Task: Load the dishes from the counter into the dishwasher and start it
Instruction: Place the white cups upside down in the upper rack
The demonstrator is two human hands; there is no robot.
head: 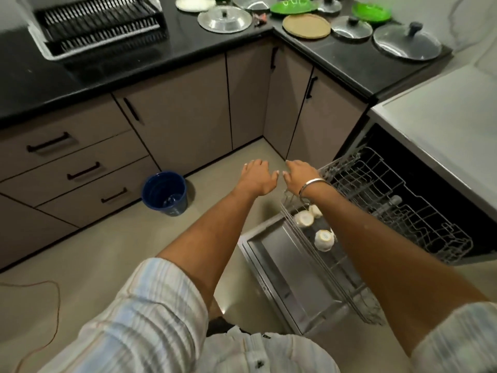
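Black L-shaped tabletop [188, 47] and the pale floor [107, 259] below.
On the tabletop: a dish rack [99, 25] at left, steel and glass lids [225, 19], green plates [293, 6] and a tan plate [306, 26] toward the corner. A blue bucket [165, 193] stands on the floor beside the drawers.

Both empty hands, left hand [256, 176] and right hand [301, 175], reach toward twelve o'clock; pulled-out rack [390, 208] at three o'clock holds seemingly three cups [304, 218].

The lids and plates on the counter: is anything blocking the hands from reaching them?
Nothing visible does. Both hands, left and right, are empty and open above the floor; the steel lid and tan plate lie uncovered on the black counter.
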